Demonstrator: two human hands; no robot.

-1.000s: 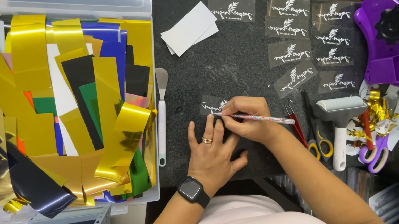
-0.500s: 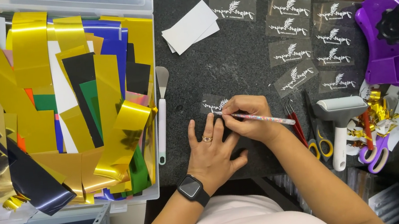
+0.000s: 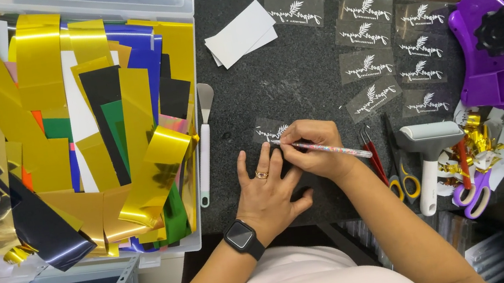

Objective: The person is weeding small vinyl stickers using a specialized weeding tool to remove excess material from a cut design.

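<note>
Weeding a small decal on the dark worktop (image 3: 296, 82).
Left hand (image 3: 266, 189) flat, fingers spread, pins decal strip (image 3: 269, 131) so it can't slide; right hand (image 3: 312, 149) closed on pen-like weeding tool (image 3: 332, 149), tip at decal edge.

A craft workspace, likely a home sticker-making setup: a clear bin (image 3: 176, 1) of gold and coloured foil vinyl offcuts (image 3: 84, 119), cut decals (image 3: 376, 45) on a dark countertop (image 3: 296, 82), scissors (image 3: 400, 166), a purple tape dispenser (image 3: 493, 55).
</note>
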